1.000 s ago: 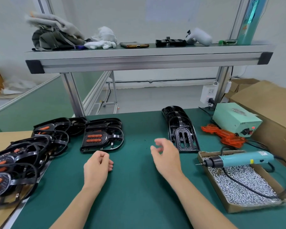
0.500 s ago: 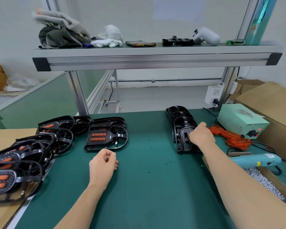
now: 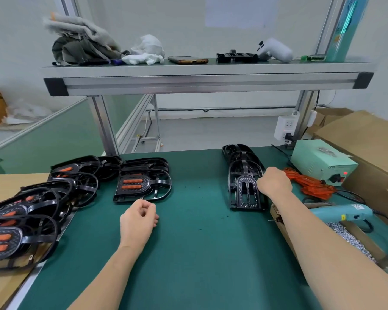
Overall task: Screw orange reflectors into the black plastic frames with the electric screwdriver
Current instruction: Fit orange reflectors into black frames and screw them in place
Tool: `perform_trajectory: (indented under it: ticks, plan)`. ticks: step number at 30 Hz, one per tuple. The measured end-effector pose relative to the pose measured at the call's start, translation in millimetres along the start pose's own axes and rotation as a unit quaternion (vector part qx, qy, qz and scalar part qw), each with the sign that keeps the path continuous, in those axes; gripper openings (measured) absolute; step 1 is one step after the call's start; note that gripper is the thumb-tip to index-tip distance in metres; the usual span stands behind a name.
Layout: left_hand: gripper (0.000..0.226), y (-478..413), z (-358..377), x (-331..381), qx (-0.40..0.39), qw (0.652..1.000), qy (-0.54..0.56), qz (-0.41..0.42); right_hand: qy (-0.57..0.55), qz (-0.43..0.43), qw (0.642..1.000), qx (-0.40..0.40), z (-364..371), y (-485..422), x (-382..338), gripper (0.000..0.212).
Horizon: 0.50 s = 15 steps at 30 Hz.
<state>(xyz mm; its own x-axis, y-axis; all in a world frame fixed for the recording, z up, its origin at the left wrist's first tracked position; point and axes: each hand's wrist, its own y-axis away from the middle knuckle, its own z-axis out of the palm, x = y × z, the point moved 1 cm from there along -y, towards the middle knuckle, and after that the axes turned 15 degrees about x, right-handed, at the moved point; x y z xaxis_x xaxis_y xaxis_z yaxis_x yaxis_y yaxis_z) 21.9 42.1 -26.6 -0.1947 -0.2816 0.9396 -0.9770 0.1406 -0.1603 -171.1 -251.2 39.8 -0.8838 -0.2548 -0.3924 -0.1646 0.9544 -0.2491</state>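
Note:
A stack of empty black plastic frames lies on the green mat at the right. My right hand grips the right edge of the top frame, fingers curled round it. My left hand rests on the mat with loosely curled fingers, holding nothing, just below a finished frame fitted with orange reflectors. Loose orange reflectors lie in a pile to the right of the stack. The teal electric screwdriver lies across a cardboard box of screws.
Several finished frames are piled at the left edge. A pale green power supply and large cardboard boxes stand at the right. A shelf overhead carries clothes, a phone and small items.
My right hand reached forward and right from mid-table to the stack of black frames and took hold of the top one. My left hand stayed in place.

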Motion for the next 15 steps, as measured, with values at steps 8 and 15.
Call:
perform_trajectory:
  ticks: [8, 15]
  plan:
    - [0.019, 2, -3, 1, -0.004, 1.0, 0.015, -0.002, -0.107, -0.055, 0.992, 0.035, -9, 18, -13, 0.022]
    - [0.01, 26, -8, 16, -0.097, 0.995, 0.016, 0.032, -0.385, 0.034, 0.921, -0.043, -3, 57, -34, 0.015]
